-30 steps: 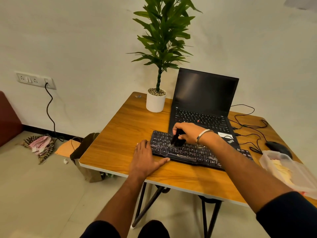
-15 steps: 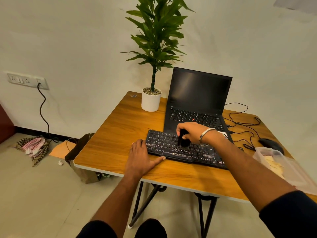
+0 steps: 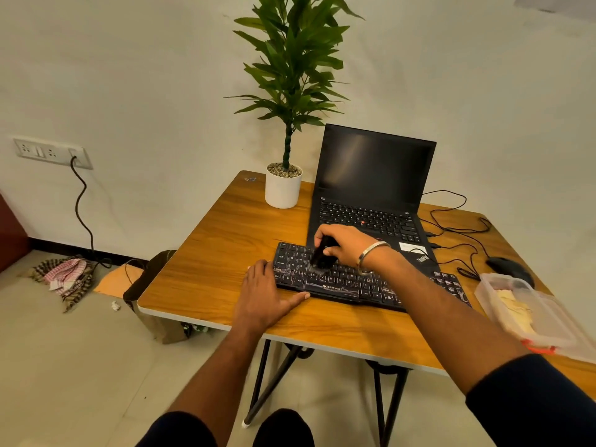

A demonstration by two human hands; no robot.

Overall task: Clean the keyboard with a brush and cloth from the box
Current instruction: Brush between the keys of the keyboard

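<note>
A black keyboard lies on the wooden table, in front of an open laptop. My right hand is closed around a small black brush, whose bristles touch the keys on the keyboard's left half. My left hand rests flat on the table at the keyboard's left end, thumb along its front edge, holding nothing. A clear plastic box with a pale yellow cloth inside stands open at the right edge of the table.
The black laptop stands open behind the keyboard. A potted plant sits at the back of the table. A mouse and tangled cables lie on the right. A bag and cloths lie on the floor at left.
My right hand has swept the brush across the left half of the keyboard: to the right, then back left. The left hand stays in place. The camera view has shifted slightly.
</note>
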